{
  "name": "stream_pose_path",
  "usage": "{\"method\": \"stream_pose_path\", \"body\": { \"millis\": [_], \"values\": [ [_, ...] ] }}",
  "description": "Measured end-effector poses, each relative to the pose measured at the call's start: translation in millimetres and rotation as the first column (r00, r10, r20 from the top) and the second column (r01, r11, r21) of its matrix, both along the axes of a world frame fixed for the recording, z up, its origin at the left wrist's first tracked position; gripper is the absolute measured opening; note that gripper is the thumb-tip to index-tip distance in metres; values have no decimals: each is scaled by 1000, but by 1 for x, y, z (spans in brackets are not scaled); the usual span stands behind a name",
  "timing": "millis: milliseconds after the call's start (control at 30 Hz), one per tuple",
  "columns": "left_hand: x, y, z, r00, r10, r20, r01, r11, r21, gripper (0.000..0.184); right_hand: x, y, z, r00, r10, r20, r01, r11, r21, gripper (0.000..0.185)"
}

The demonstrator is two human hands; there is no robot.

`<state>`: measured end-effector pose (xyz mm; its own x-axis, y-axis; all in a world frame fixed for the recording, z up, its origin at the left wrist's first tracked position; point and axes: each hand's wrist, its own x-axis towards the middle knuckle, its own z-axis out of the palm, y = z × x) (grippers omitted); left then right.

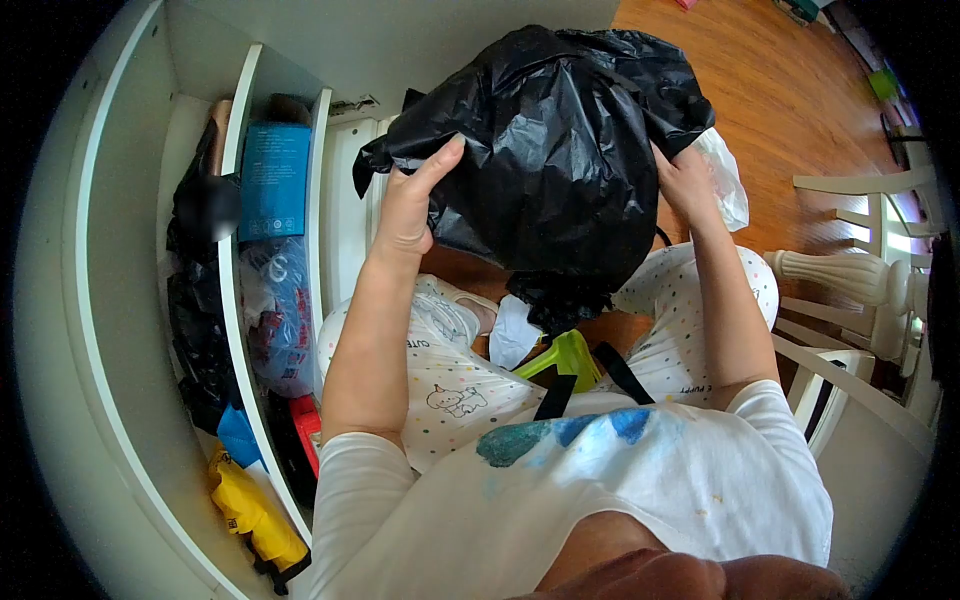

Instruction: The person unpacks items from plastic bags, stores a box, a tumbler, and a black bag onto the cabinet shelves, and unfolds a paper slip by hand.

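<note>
A large, crinkled black plastic bag (pixel 545 150) is held up in front of me, above my lap. My left hand (pixel 415 200) grips its left edge, the thumb lying on top and the fingers hidden under the plastic. On the other side my right hand (pixel 688 185) holds the bag's right part, its fingertips tucked behind a fold. Bunched black plastic (pixel 560 300) hangs below the bag. Beneath it, between my legs, are a lime-green plastic object (pixel 570 358) and a piece of white material (pixel 513 332). White material (pixel 722 180) also shows behind my right hand.
At left, an open white cabinet (pixel 232 290) holds a blue box (pixel 275 180), a clear plastic bag (pixel 280 320), dark bags (pixel 195 320) and a yellow bag (pixel 255 510). White chairs (pixel 865 270) stand at right on the wooden floor (pixel 770 90).
</note>
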<state>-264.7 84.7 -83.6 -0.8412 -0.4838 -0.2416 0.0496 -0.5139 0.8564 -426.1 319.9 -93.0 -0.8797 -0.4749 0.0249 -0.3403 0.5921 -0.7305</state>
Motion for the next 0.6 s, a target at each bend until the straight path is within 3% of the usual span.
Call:
{"method": "stream_pose_path", "body": {
  "millis": [100, 333, 400, 533, 600],
  "values": [
    [1, 1, -1, 999, -40, 7, 40, 999, 21, 33, -10, 2, -21, 996, 85, 19, -82, 989, -124, 30],
    [1, 4, -5, 999, -30, 39, 31, 999, -44, 32, -11, 0, -27, 991, 102, -83, -116, 973, -199, 34],
    [2, 8, -5, 996, -24, 81, 38, 984, -177, 31, -15, 1, -33, 992, 110, -60, -115, 990, -87, 38],
    [6, 13, -4, 989, -46, 139, 88, 947, -310, 34, -18, 0, -42, 989, 134, -63, -138, 989, -58, 43],
    [8, 13, -6, 981, -76, 178, 137, 923, -360, 38, -18, -4, -36, 980, 162, 118, -172, 982, 82, 45]
  ]
}}
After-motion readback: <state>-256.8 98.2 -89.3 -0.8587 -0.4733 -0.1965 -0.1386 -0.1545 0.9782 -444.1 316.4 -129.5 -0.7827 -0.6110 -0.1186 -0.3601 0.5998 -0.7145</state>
